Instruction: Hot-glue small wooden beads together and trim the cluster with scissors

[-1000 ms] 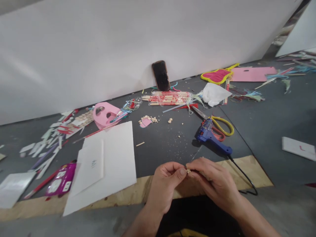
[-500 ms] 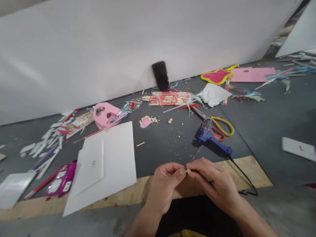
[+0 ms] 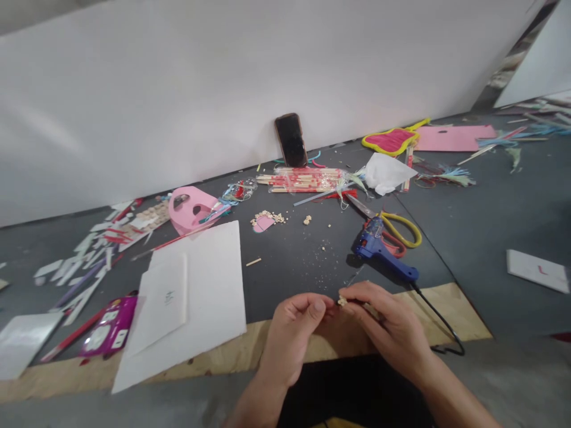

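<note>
Right hand (image 3: 389, 318): grip of thumb and fingers closed on a cluster of small pale bits (image 3: 342, 301), pinched at the fingertips, on the near left side of the glue gun (image 3: 379, 246).

Left hand (image 3: 289, 336): thumb bent in to the forefinger, tips just beside the cluster; contents of this grip, if any, hidden and impossible to tell.

Glue gun: blue, lying on the dark bench (image 3: 285, 279), black cord (image 3: 416, 289) trailing to the near right.

Scissors (image 3: 362, 208): yellow and orange handles, directly behind the glue gun and partly covered by it.

Crumbs (image 3: 323, 248): pale, scattered left of the glue gun.

Pile of bits (image 3: 278, 218): loose, well left of the glue gun, beside a small pink piece (image 3: 263, 224); smaller clump (image 3: 307, 220) nearer the gun.

White sheet (image 3: 218, 285): large, farther left of the glue gun, bearing a smaller card (image 3: 156, 303) with handwriting.

Purple packet (image 3: 109, 324): farther left again from the glue gun.

Stick bundle (image 3: 307, 180): red and pale, in clear wrap, beyond the glue gun to the left.

Phone (image 3: 291, 139): dark screen, propped against a white panel (image 3: 178, 89), beyond the glue gun to the left.

Tissue (image 3: 387, 172): white, crumpled, beyond the glue gun.

White slab (image 3: 535, 270): red mark on top, well right of the glue gun.
</note>
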`<state>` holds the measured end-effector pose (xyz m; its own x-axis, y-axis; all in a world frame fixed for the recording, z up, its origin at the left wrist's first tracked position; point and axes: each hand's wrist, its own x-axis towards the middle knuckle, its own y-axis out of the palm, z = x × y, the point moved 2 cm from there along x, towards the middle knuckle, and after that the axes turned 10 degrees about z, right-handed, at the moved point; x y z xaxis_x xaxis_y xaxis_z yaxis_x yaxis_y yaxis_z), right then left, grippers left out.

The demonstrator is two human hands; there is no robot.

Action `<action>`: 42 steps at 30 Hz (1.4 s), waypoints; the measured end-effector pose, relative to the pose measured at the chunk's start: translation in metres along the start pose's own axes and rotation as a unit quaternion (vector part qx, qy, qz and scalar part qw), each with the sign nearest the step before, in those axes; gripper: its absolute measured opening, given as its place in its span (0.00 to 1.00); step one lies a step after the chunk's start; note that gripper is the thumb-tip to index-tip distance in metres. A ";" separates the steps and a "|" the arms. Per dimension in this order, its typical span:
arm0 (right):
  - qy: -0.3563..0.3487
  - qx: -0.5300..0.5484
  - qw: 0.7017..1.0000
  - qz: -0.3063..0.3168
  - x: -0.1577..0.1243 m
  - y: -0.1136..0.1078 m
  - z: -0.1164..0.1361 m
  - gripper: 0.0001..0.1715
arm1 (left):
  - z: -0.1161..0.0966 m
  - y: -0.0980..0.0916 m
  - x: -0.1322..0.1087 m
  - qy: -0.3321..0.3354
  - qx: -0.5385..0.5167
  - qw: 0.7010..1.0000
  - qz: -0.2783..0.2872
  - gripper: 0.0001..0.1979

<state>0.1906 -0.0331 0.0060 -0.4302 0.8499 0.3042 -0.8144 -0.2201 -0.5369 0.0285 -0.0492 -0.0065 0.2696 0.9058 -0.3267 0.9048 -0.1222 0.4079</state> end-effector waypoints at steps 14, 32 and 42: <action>0.004 -0.252 0.967 0.036 0.016 0.015 -0.016 0.12 | -0.019 -0.023 -0.007 0.087 0.302 0.944 -0.098 0.09; 0.025 -0.123 0.990 -0.070 -0.005 -0.002 -0.025 0.09 | -0.064 -0.003 0.061 0.140 0.727 0.673 0.000 0.12; 0.021 -0.087 0.981 -0.173 -0.017 -0.011 -0.018 0.06 | -0.073 0.012 0.131 0.123 0.781 0.612 -0.018 0.11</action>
<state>0.2138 -0.0369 -0.0078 -0.1207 0.8791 0.4610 -0.8283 0.1668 -0.5349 0.0504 0.0978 0.0178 0.3558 0.9297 -0.0949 0.1715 -0.1648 -0.9713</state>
